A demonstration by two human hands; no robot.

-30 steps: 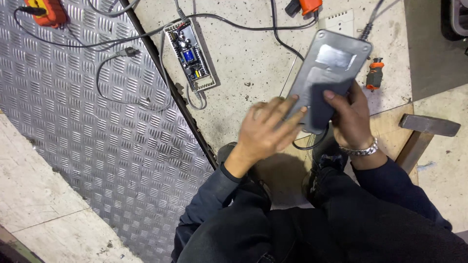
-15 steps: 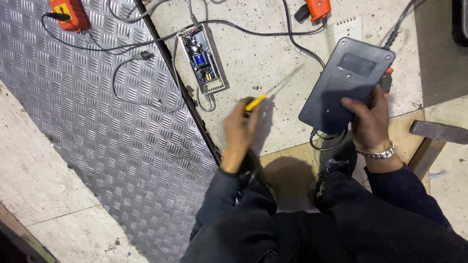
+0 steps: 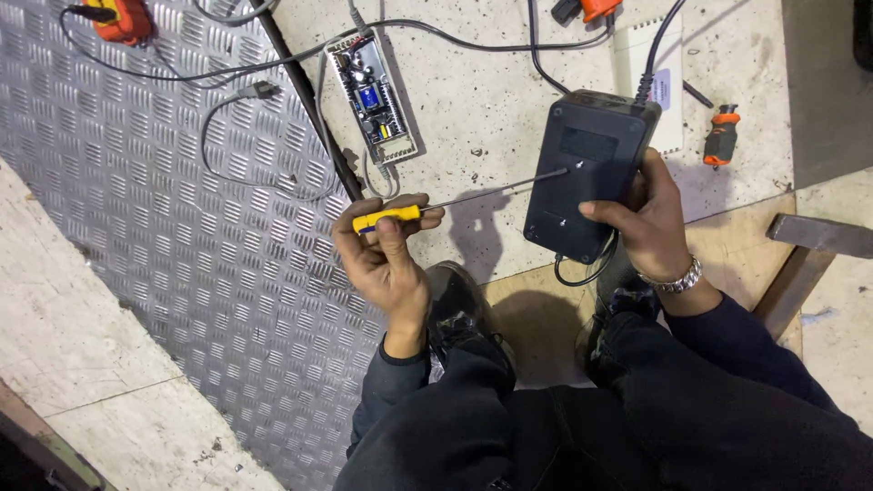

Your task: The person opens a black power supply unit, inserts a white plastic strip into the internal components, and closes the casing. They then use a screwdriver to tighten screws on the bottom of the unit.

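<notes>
Your left hand (image 3: 386,250) is closed around the yellow handle of a long, thin-shafted screwdriver (image 3: 391,216), at centre-left of the frame. The shaft runs up and to the right, and its tip sits at a screw recess on the back of the flat black plastic box (image 3: 582,173). Your right hand (image 3: 650,223) clamps that box from its right edge, thumb across the lower back, holding it tilted up off the speckled stone floor (image 3: 482,100) at centre-right.

The risk lies in that long shaft: you grip it only at the far end, so if it is not in line with the screw, the tip may skip out of the recess, chew the head or scratch the casing. Your right thumb lies just below the tip's line and could take the slip. The box is held in the air with a black cable (image 3: 655,45) leaving its top edge, so a hard push could twist it in your fingers.

An open circuit board in a white tray (image 3: 373,95) lies in the upper middle, well apart.
</notes>
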